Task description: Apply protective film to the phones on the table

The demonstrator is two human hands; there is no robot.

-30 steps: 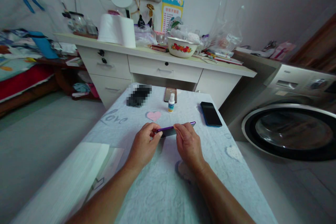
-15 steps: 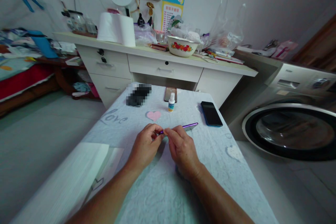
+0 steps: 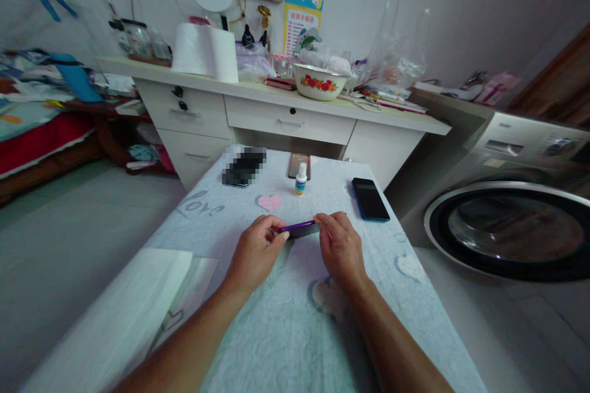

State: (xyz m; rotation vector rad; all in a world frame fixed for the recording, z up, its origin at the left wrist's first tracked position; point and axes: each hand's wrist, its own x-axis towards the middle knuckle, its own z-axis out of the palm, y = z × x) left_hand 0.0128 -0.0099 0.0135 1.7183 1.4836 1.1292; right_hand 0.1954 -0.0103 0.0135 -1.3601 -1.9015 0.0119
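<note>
A purple-edged phone (image 3: 300, 229) is held tilted above the table, its narrow side turned toward me. My left hand (image 3: 258, 252) grips its left end between thumb and fingers. At the right end of that edge is my right hand (image 3: 342, 252), fingers pinched together and touching the phone; whatever may be between them is too small to make out. Beyond the hands stands a small white-capped bottle (image 3: 300, 181) with a blue and yellow label. A dark phone (image 3: 370, 199) lies to the right, and a brownish phone or case (image 3: 294, 164) lies behind the bottle.
A patterned cloth (image 3: 276, 331) covers the table. At its far left is a blurred-out dark object (image 3: 244, 166). White drawers (image 3: 184, 107) stand behind, carrying a flowered bowl (image 3: 319, 83) and paper rolls (image 3: 224, 52). A washing machine (image 3: 502, 141) stands on the right.
My right hand has slid rightward along the phone's edge, from near my left fingers to the far right end, uncovering the middle. My left hand has stayed almost still.
</note>
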